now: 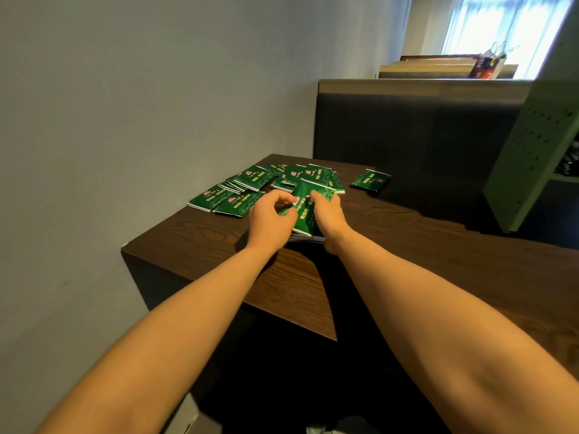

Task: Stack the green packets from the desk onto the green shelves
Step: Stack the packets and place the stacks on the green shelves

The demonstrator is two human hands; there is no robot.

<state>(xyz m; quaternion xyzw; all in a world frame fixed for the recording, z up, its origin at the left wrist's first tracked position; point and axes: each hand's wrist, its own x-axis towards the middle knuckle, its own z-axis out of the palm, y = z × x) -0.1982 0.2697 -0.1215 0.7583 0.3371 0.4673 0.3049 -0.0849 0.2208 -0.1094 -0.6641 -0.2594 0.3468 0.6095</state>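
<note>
Several green packets (250, 180) lie scattered on the far left part of the dark wooden desk (407, 245). One green packet (370, 180) lies apart to the right. Both hands hold a small stack of green packets (308, 211) just above the desk. My left hand (271, 222) grips its left side, fingers curled over the edge. My right hand (327, 217) grips its right side. The pale green shelves (532, 158) with a perforated side panel stand at the right edge of the view.
A grey wall runs along the left of the desk. Behind the desk stands a dark partition (407, 120), with boxes (438, 68) and a bright window beyond it. Dark items (568, 166) sit inside the green shelves.
</note>
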